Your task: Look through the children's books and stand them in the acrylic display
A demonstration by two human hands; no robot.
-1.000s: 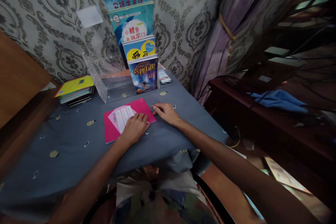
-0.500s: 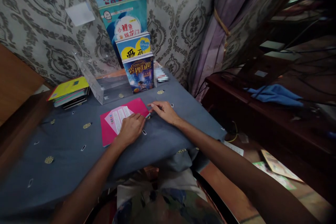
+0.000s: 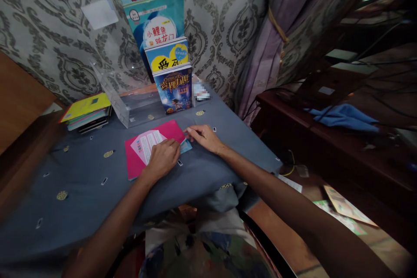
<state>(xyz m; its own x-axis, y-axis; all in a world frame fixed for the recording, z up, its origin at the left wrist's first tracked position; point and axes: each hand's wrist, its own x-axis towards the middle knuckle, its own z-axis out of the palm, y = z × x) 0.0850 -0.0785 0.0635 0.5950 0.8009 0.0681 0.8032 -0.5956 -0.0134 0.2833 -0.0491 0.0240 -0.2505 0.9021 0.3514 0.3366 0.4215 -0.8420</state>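
And there it goes, the right edge of the pink book (image 3: pixel 135 163) has come up since the earlier frame, and a light-blue page (image 3: pixel 186 146) now shows underneath! The right hand (image 3: pixel 205 138) is right there, fingertips drawn narrow at the cover's edge, though whether that grip has truly pinched it, I cannot tell. Across the cover, the left hand (image 3: pixel 162 156) lies with its grip loose, fingers laid over the printed panel. The book lies on the worktop (image 3: pixel 81 160), in front of the clear stand (image 3: pixel 121 113) with its upright books (image 3: pixel 172 89).
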